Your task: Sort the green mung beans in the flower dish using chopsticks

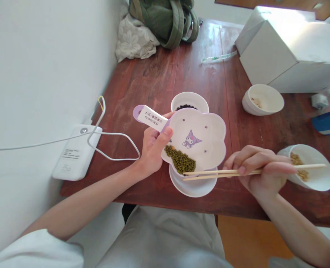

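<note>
My left hand (155, 149) is closed on the handle side of a flower-shaped plate (209, 126) with a lilac rim and a cartoon figure. Green mung beans (181, 160) lie heaped along the plate's near-left edge, with an orange bit among them. A paper label covers part of the handle. In my right hand (262, 167) is a pair of chopsticks (223, 173), their tips by the plate's near rim, close to the beans. Beneath that edge stands a white bowl (194, 188), its inside mostly hidden. Behind the plate, another white bowl (189, 98) holds black beans.
At right stand a white bowl (321, 171) with yellowish pieces and one (273, 98) with pale pieces. A large white box (271, 52) is at back right, a blue packet (328, 121) at far right. A power bank (77, 152) with a cable lies left; a green backpack (165, 22) sits behind.
</note>
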### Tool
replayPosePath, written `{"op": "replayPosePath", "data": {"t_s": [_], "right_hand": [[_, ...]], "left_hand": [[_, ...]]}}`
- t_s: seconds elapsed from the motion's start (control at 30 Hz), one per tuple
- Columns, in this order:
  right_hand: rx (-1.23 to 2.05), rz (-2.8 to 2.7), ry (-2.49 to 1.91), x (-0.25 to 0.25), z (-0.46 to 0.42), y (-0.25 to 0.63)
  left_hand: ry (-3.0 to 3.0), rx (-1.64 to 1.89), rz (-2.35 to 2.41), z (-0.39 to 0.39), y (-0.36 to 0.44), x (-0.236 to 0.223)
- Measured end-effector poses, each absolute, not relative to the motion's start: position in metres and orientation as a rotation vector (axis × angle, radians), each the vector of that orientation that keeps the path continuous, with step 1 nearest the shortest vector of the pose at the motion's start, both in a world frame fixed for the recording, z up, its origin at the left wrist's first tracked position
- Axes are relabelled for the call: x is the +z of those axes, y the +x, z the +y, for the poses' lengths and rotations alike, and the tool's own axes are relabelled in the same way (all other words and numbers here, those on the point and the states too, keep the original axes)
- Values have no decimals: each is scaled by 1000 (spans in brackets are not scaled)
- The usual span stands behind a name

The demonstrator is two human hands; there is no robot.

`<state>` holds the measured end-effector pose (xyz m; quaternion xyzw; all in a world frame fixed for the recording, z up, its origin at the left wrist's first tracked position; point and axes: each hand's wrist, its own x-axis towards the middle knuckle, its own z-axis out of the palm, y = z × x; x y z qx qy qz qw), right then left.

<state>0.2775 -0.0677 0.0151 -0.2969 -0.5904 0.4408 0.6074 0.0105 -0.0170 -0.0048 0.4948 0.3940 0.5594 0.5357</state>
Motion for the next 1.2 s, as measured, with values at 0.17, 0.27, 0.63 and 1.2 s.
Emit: {"op": "replayPosePath", "data": {"t_s": [0.17, 0.27, 0.63, 1.2], "right_hand": [[1053, -1309, -712, 14, -66, 273], [1095, -1265, -721, 14, -67, 269], [1141, -1206, -732, 12, -67, 269], [930, -1026, -788, 42, -36, 302]], "left_hand": [[1163, 1340, 893, -17, 10, -5], [1165, 1331, 914, -17, 10, -4], [1110, 1340, 964, -19, 11, 1], [1034, 1451, 999, -18, 4, 2]]}}
